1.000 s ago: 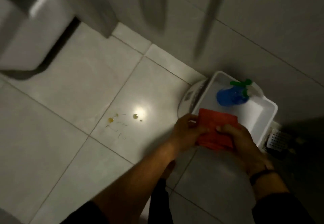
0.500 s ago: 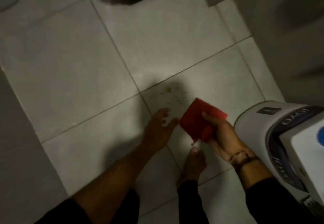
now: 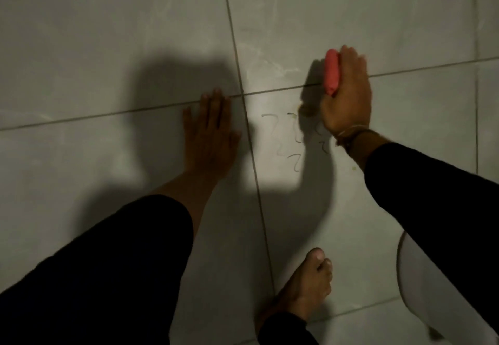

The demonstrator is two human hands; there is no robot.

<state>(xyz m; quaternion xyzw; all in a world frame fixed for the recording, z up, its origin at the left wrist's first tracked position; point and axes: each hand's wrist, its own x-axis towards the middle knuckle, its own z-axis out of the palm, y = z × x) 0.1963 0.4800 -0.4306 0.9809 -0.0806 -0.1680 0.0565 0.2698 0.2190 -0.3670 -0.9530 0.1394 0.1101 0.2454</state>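
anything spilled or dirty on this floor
Yes. Thin dark squiggly marks streak the pale floor tile between the left hand, which lies flat on the floor, and the right hand, which grips a red cloth. A small yellowish blob sits close beside the right hand.

Open floor [image 3: 108, 34] lies up and left. A gap sits between the left hand [image 3: 210, 134] and the right hand [image 3: 345, 96] holding a cloth [image 3: 331, 72]. A foot [image 3: 305, 288] and a white thing [image 3: 421, 277] block the near side.
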